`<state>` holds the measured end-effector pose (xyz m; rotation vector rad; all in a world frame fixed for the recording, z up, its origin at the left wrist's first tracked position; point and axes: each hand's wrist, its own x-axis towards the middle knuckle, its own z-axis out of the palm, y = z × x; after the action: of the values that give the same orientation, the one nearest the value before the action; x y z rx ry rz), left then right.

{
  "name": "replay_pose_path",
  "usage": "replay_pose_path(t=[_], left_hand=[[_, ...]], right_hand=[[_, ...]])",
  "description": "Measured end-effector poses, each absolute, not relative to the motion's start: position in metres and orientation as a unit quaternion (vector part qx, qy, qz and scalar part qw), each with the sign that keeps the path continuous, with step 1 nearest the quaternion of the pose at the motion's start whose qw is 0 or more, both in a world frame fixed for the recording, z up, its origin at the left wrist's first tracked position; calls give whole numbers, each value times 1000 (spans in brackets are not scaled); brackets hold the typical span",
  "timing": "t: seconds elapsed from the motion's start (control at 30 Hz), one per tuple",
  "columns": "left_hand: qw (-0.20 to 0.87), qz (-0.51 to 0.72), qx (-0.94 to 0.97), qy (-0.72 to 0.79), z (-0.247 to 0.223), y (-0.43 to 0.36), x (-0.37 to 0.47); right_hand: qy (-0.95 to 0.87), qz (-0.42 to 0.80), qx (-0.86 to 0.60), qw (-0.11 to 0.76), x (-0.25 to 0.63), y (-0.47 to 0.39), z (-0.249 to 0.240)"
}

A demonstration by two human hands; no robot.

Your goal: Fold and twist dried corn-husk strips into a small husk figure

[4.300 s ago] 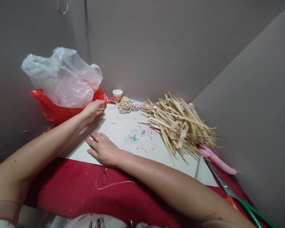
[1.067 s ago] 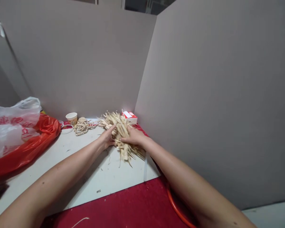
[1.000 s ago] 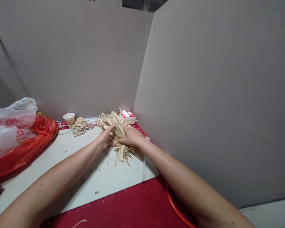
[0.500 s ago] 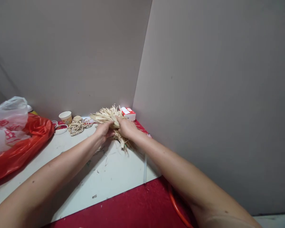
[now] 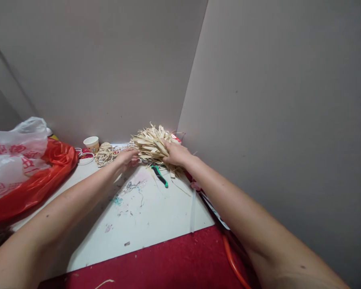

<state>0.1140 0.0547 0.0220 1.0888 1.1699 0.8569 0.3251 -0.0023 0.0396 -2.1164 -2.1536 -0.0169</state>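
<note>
A loose heap of pale dried plant strips, like corn husk (image 5: 149,141), lies at the far corner of the white table. My right hand (image 5: 177,153) is at its right side, with finger and thumb closed around some strips; the fingertips are partly hidden among them. On the left, my left hand (image 5: 128,157) has its fingers stretched out beside the heap's edge, holding nothing that I can see. Just in front of the heap lies a tool with a green and black handle (image 5: 160,176), its head partly covered by the strips.
Left of the heap are a coil of twisted cord (image 5: 104,155), a paper cup (image 5: 92,143) and a white cable (image 5: 86,158). A red and white plastic bag (image 5: 52,170) stands at the left. A clear strip (image 5: 193,210) lies at the white table's (image 5: 156,218) right. Grey walls rise behind and right.
My hands have moved apart, the left off the strips. The strips now lie spread in a heap, and the green and black handle has come into view. The camera view has shifted slightly.
</note>
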Motion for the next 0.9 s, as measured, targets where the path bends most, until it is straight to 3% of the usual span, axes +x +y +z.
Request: replay_pose_path(t=[0.17, 0.37, 0.57, 0.67, 0.9], left_hand=[[562, 387, 511, 523, 41, 53, 82], [510, 378, 568, 525, 53, 45, 62], [459, 381, 633, 493, 64, 30, 53], [456, 371, 647, 486, 67, 24, 47], [436, 362, 657, 498, 86, 21, 9]], right_hand=[[-720, 27, -690, 74, 326, -10, 74], [-697, 7, -717, 16, 319, -34, 104], [-703, -54, -702, 96, 285, -68, 136], [-741, -53, -656, 129, 246, -82, 135], [-859, 49, -500, 98, 126, -89, 84]])
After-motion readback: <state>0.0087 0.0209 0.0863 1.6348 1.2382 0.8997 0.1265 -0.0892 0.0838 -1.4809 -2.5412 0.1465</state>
